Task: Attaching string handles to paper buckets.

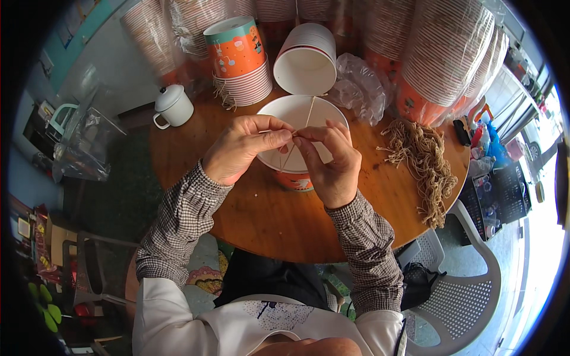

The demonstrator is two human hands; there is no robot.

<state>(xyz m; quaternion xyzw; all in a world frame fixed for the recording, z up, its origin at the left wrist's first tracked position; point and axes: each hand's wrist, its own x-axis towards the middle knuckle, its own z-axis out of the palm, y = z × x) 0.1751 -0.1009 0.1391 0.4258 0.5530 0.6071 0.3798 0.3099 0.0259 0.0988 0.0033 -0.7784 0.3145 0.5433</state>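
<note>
In front of me an orange paper bucket (292,181) with a white inside stands upright on the table. A thin tan string (310,111) runs across its mouth from the far rim down to my fingers. Over the opening, my left hand (240,148) pinches the string between thumb and forefinger. My right hand (333,163) meets it there, thumb and forefinger closed on the same string; its other fingers curl above the bucket's right rim. The fingertips hide whatever knot or loop lies between them. To the right, a tangled bundle of tan strings (424,163) hangs over the table's edge.
On the round wooden table (249,219) stand a white lidded mug (173,107), an upside-down bucket stack (237,59) and a stack lying on its side (306,59). Tall bagged bucket stacks (442,56) line the back. A plastic chair (463,296) is at the right.
</note>
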